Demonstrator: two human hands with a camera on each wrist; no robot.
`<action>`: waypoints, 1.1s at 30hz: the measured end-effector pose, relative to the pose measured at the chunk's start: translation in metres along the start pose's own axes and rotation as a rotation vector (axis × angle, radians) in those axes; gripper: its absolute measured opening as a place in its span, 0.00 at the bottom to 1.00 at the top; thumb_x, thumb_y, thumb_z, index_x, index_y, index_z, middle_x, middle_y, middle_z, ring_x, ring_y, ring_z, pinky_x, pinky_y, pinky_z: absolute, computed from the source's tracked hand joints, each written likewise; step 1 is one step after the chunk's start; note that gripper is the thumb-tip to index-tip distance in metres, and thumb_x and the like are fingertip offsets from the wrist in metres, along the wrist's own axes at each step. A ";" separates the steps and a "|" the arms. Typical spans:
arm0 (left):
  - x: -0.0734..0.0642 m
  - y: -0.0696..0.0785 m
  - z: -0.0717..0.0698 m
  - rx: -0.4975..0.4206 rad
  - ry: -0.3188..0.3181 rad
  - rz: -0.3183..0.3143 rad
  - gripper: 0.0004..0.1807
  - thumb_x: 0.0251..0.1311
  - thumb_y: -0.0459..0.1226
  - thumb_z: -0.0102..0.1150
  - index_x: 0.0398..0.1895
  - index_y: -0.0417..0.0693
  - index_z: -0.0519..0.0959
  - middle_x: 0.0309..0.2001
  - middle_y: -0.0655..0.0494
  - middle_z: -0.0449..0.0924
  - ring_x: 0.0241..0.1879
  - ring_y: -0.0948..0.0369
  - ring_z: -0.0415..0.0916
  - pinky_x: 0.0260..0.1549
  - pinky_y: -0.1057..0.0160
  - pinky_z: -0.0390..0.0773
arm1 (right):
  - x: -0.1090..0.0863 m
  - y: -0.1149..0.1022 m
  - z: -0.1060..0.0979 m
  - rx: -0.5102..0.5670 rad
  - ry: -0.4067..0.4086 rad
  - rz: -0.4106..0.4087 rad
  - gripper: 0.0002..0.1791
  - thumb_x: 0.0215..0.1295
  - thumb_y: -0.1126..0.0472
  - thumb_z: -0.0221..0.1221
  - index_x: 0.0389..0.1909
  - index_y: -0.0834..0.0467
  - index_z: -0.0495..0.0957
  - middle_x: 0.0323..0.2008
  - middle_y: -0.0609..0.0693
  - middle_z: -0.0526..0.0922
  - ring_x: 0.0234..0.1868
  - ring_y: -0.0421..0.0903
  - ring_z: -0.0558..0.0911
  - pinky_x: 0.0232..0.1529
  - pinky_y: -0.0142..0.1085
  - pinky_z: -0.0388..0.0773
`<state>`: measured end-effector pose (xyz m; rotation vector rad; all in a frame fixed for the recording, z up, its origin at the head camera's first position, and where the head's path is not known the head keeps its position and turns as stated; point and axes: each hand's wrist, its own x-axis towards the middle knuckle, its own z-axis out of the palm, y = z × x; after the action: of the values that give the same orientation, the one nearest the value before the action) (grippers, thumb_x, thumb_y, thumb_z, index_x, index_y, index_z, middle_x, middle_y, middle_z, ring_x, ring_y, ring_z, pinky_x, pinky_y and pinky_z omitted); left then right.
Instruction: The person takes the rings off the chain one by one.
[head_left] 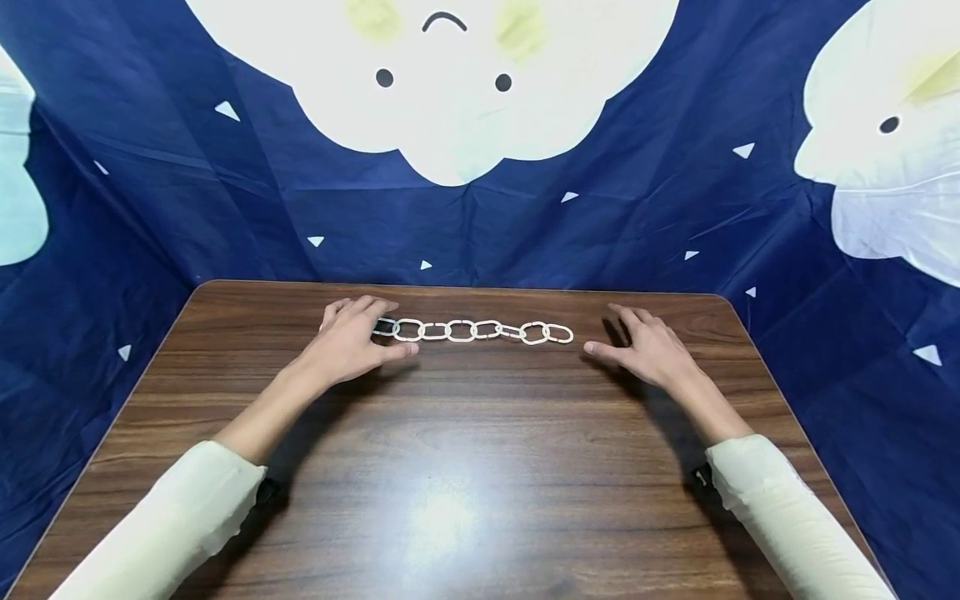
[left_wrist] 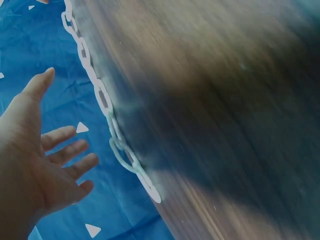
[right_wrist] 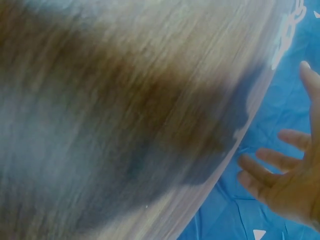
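A white chain [head_left: 461,331] of several oval links lies stretched left to right near the table's far edge. My left hand [head_left: 350,337] hovers over its left end with spread fingers and hides part of the last link in the head view. In the left wrist view the same chain [left_wrist: 102,97] runs past the left hand [left_wrist: 45,165], whose fingers hold nothing. Just off the chain's right end is my right hand [head_left: 648,346], thumb and fingers apart, holding nothing. The right wrist view shows the right hand [right_wrist: 290,175] with the chain's end [right_wrist: 285,40] beyond the thumb.
The brown wood-grain table [head_left: 480,425] has rounded far corners and carries a bright light reflection. Behind and at both sides hangs a dark blue cloth [head_left: 465,225] with white clouds and small triangles. Pale sleeves [head_left: 172,517] cover both forearms.
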<state>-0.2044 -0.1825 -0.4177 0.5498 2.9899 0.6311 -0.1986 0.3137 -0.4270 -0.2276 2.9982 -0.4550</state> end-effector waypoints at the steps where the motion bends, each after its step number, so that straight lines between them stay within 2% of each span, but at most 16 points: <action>1: 0.001 0.002 0.001 -0.002 -0.002 0.004 0.51 0.67 0.64 0.75 0.80 0.39 0.74 0.78 0.35 0.76 0.81 0.35 0.68 0.83 0.29 0.53 | 0.000 0.000 0.000 0.001 -0.001 -0.001 0.61 0.71 0.18 0.60 0.89 0.55 0.60 0.85 0.72 0.65 0.83 0.79 0.65 0.80 0.77 0.63; 11: 0.014 0.020 0.010 -0.034 -0.016 0.018 0.49 0.68 0.64 0.74 0.79 0.39 0.76 0.78 0.37 0.78 0.82 0.37 0.69 0.83 0.28 0.53 | -0.003 0.003 0.001 0.034 -0.007 -0.006 0.57 0.72 0.25 0.66 0.89 0.56 0.61 0.85 0.72 0.65 0.83 0.78 0.65 0.79 0.76 0.65; 22: 0.019 0.033 0.024 -0.071 -0.022 0.019 0.44 0.68 0.62 0.74 0.75 0.41 0.80 0.75 0.40 0.79 0.79 0.38 0.72 0.82 0.33 0.63 | -0.005 0.005 0.001 0.076 -0.021 -0.032 0.52 0.76 0.33 0.68 0.88 0.58 0.61 0.84 0.73 0.66 0.84 0.77 0.64 0.83 0.74 0.62; 28: 0.023 0.044 0.026 -0.080 -0.015 0.045 0.41 0.70 0.61 0.73 0.73 0.42 0.82 0.74 0.41 0.80 0.78 0.38 0.74 0.81 0.35 0.66 | -0.005 0.004 0.005 0.098 -0.010 -0.042 0.49 0.77 0.37 0.68 0.87 0.59 0.64 0.83 0.71 0.69 0.84 0.76 0.66 0.83 0.72 0.63; 33: 0.026 0.052 0.026 -0.102 -0.014 0.043 0.40 0.69 0.60 0.75 0.72 0.42 0.83 0.73 0.42 0.81 0.78 0.39 0.74 0.81 0.36 0.67 | -0.005 0.001 0.008 0.093 0.001 -0.056 0.45 0.77 0.37 0.68 0.84 0.59 0.69 0.80 0.69 0.74 0.83 0.74 0.69 0.82 0.70 0.65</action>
<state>-0.2085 -0.1196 -0.4197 0.6103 2.9207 0.7743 -0.1927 0.3137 -0.4343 -0.3042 2.9683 -0.5992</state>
